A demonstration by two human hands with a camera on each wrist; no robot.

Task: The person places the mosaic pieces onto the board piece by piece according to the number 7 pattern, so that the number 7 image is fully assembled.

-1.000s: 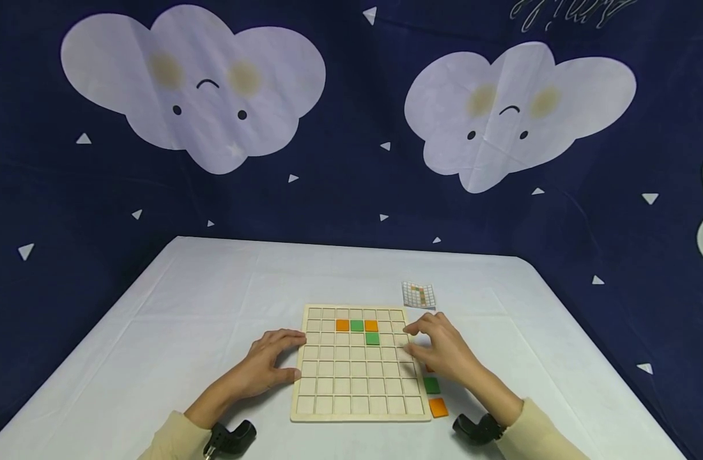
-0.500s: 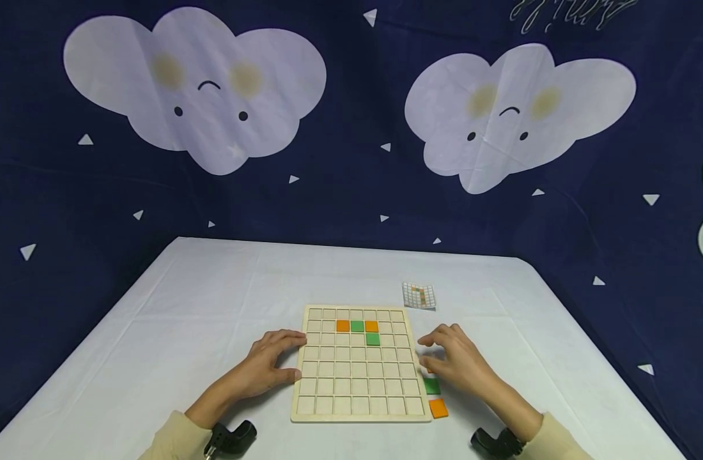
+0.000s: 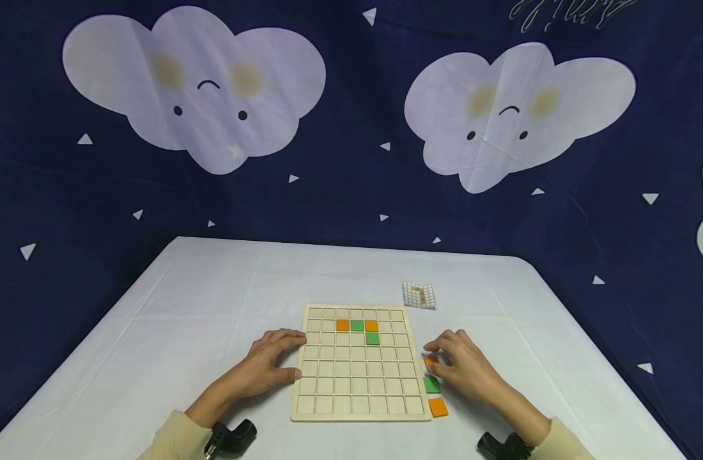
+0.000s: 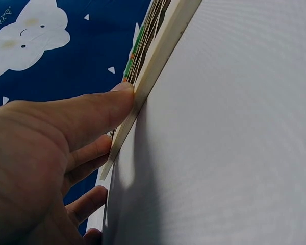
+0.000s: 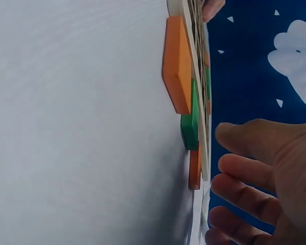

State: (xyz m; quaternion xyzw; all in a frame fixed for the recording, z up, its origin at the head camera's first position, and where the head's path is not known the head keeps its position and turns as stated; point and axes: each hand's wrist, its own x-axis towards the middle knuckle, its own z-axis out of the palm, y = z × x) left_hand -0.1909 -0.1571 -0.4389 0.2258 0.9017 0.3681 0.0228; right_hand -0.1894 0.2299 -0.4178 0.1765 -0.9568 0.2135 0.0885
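On the white table lies a light wooden grid board [image 3: 360, 386]. Two orange and two green square tiles [image 3: 356, 326] sit in its upper cells. My left hand [image 3: 265, 363] rests at the board's left edge, its thumb [image 4: 99, 109] and fingertips touching the rim. Beside the right edge is a column of loose tiles: an orange tile [image 3: 431, 361] at the far end, a green tile [image 3: 432, 384], and a nearer orange tile [image 3: 438, 407]. Over the far orange tile hovers my right hand [image 3: 465, 365], partly covering it. In the right wrist view its fingers are parted and hold nothing.
A small card [image 3: 418, 296] with a printed coloured grid pattern lies beyond the board's upper right corner. Black wrist devices [image 3: 231, 439] are worn on both forearms. Behind the table hangs a dark blue cloth [image 3: 351, 211] with clouds.
My right hand has moved off the board's right edge, rightward and nearer, to the far loose orange tile, which shows more now. My left hand stays put.
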